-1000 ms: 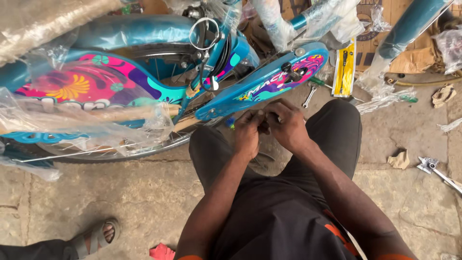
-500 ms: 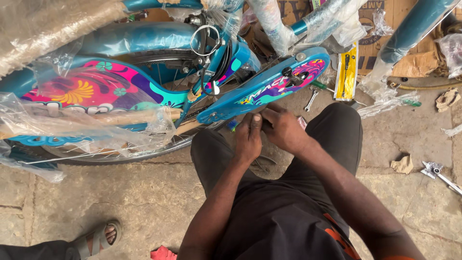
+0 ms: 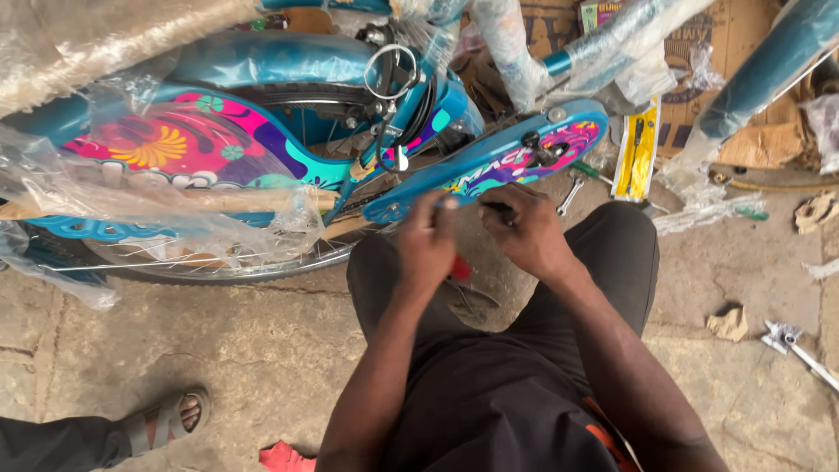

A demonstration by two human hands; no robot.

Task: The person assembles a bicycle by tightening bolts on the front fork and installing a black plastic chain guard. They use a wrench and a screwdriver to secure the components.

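We see a cardboard box [image 3: 752, 131] at the top right, behind wrapped blue tubes [image 3: 603, 39]; what it holds is hidden. Clear plastic wrap [image 3: 105, 205] covers much of the bicycle frame [image 3: 183, 149].

Our two hands meet just below the chain guard [image 3: 489, 162], a blue panel with pink and purple patterns that slants up to the right. Our left hand [image 3: 426, 245] is curled shut on a red-handled tool [image 3: 461, 269], the red showing under the palm, fingertips up against the guard's lower edge. Our right hand [image 3: 524, 232] sits just beside it, fingers bent and pinched at the same edge; we cannot tell what they grip. Both forearms reach forward over our dark-clad knees.

A spanner [image 3: 568, 194] and a yellow packet [image 3: 638, 153] lie on the floor [image 3: 218, 350] near the guard. Another person's sandalled foot [image 3: 170, 419] rests at the lower left.
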